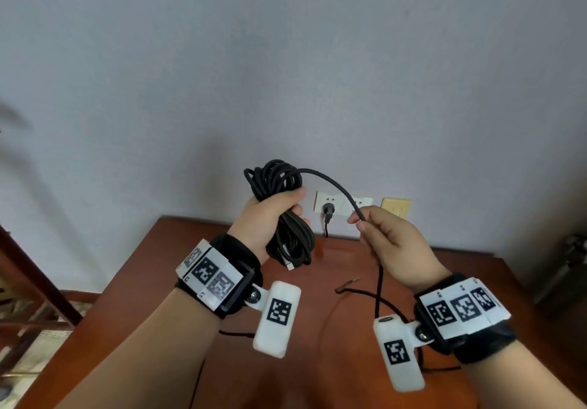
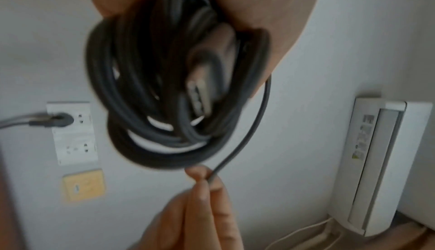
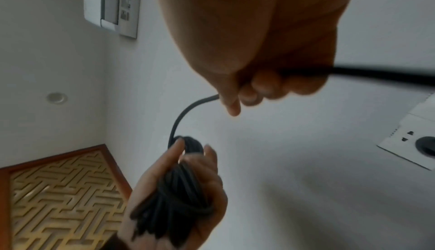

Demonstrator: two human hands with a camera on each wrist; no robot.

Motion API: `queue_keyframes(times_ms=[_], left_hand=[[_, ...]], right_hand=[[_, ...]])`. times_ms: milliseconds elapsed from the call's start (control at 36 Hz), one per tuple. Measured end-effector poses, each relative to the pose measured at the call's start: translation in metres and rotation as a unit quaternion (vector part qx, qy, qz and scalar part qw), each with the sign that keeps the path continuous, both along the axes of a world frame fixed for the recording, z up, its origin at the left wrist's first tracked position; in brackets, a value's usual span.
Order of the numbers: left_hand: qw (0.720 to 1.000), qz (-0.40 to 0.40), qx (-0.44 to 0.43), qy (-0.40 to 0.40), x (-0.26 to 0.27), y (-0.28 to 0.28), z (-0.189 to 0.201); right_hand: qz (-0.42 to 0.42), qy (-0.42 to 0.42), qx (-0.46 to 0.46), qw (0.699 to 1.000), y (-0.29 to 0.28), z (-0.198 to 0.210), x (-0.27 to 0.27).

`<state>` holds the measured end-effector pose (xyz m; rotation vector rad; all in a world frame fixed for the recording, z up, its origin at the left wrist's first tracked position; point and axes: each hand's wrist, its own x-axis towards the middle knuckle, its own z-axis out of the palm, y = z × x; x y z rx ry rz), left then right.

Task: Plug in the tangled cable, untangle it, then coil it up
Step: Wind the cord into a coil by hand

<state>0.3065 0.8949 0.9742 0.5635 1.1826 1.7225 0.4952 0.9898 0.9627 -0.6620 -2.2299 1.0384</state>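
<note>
While gripped in the left hand (image 1: 270, 214) — coiled cable (image 1: 287, 218), its loose strand pinched by the right hand (image 1: 394, 243)

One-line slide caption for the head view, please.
Left hand grips the coiled black cable; right hand pinches its loose strand near the wall socket.

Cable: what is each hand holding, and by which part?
The left hand grips the coil of the cable round its middle. The right hand pinches the loose strand leading off the coil.
</note>
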Motion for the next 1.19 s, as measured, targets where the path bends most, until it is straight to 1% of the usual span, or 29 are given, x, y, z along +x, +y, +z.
queue_keyframes(times_ms=[83, 139, 250, 389, 472, 556, 639, 694, 750, 778, 833, 889, 972, 1083, 1139, 1194], left_hand=[[0.999, -0.042, 0.014, -0.024, 0.011, 0.000, 0.002], [0.998, -0.055, 0.024, -0.027, 0.014, 0.001, 0.002], [0.997, -0.066, 0.037, -0.034, 0.018, 0.002, 0.003], [0.992, -0.108, 0.034, -0.055, 0.024, 0.003, 0.002], [0.990, -0.122, 0.035, -0.058, 0.028, 0.005, 0.000], [0.990, -0.122, 0.025, -0.072, 0.030, 0.006, -0.003], [0.993, -0.095, 0.021, -0.072, 0.033, 0.007, -0.004], [0.994, -0.071, 0.035, -0.072, 0.035, 0.007, -0.004], [0.994, -0.031, 0.056, -0.089, 0.033, 0.009, -0.002], [0.993, -0.009, 0.064, -0.097, 0.030, 0.009, 0.000], [0.992, 0.033, 0.076, -0.096, 0.021, 0.010, 0.005], [0.989, 0.068, 0.083, -0.098, 0.009, 0.009, 0.011], [0.984, 0.096, 0.101, -0.113, -0.007, 0.006, 0.016], [0.978, 0.111, 0.128, -0.124, -0.020, 0.003, 0.013], [0.976, 0.115, 0.130, -0.129, -0.022, 0.002, 0.012], [0.975, 0.122, 0.128, -0.135, -0.019, 0.002, 0.012]], right_hand=[[-0.021, -0.010, 0.064, 0.998, -0.004, 0.001, -0.009], [-0.017, -0.025, 0.086, 0.996, -0.005, 0.002, -0.013], [0.024, -0.058, 0.127, 0.990, -0.007, 0.001, -0.017], [0.063, -0.113, 0.164, 0.978, -0.011, -0.003, -0.023], [0.067, -0.168, 0.179, 0.967, -0.011, -0.003, -0.030], [0.078, -0.231, 0.212, 0.946, -0.012, -0.002, -0.032], [0.091, -0.228, 0.185, 0.951, -0.013, 0.000, -0.030], [0.095, -0.206, 0.161, 0.961, -0.014, -0.003, -0.029], [0.088, -0.174, 0.124, 0.973, -0.012, -0.008, -0.028], [0.081, -0.172, 0.104, 0.976, -0.012, -0.011, -0.027], [0.072, -0.199, 0.067, 0.975, -0.011, -0.016, -0.022], [0.059, -0.230, 0.044, 0.970, -0.008, -0.021, -0.017], [0.033, -0.287, 0.026, 0.957, -0.001, -0.027, -0.011], [-0.002, -0.386, 0.074, 0.919, 0.006, -0.034, -0.008], [-0.027, -0.403, 0.088, 0.910, 0.007, -0.035, -0.007], [-0.039, -0.403, 0.118, 0.907, 0.005, -0.032, -0.010]])
